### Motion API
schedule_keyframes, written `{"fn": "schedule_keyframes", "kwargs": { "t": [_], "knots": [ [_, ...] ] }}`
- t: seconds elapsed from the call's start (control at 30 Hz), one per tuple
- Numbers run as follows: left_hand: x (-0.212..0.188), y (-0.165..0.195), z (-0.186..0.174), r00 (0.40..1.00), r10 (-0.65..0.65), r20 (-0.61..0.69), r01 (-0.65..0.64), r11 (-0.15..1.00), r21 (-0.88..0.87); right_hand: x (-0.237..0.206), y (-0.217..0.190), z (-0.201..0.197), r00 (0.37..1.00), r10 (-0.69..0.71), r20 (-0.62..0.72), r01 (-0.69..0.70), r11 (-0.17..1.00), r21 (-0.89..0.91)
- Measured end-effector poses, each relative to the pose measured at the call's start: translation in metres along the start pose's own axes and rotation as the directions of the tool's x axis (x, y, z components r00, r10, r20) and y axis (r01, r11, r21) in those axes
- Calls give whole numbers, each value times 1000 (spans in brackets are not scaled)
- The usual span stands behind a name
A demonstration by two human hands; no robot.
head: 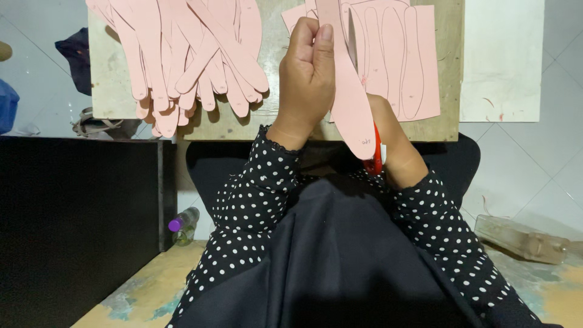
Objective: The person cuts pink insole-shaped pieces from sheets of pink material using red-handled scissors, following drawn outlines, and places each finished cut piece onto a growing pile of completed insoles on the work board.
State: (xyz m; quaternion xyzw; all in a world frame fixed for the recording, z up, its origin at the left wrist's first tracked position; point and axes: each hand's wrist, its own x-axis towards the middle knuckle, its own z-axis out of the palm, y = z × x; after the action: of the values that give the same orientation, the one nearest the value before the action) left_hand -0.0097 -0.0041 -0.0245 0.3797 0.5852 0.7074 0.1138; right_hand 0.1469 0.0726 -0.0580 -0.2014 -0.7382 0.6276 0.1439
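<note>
The left hand (pixel 308 79) is raised with its back toward the camera, fingers curled tight and the thumb (pixel 323 51) pressed straight up along them in a pinch. Its wrist bends out of a black sleeve with white polka dots (pixel 255 188). The right hand (pixel 392 136) sits lower and mostly hidden, fingers folded closed, wrist emerging from the matching right sleeve (pixel 440 225). Both forearms angle inward from the body.
</note>
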Motion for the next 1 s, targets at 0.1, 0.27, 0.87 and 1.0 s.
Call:
{"fn": "schedule_keyframes", "kwargs": {
  "t": [0.1, 0.27, 0.87, 1.0],
  "knots": [
    [2, -1, -2, 1000, -19, 0, 19, 1000, 21, 0, 5, 1, 999, -14, -29, 12, 999, -48],
    [3, -4, -2, 1000, -9, 7, 8, 1000, 22, 2, 9, 8, 981, 162, -105, -161, 987, 12],
    [-4, -16, 9, 994, -89, 56, 90, 996, -19, 6, 1, 10, 980, 139, -142, -141, 990, -5],
    [-1, -22, 6, 994, -82, 74, 86, 995, -45, 8, -2, 6, 962, 234, -143, -241, 970, -34]
  ]
}}
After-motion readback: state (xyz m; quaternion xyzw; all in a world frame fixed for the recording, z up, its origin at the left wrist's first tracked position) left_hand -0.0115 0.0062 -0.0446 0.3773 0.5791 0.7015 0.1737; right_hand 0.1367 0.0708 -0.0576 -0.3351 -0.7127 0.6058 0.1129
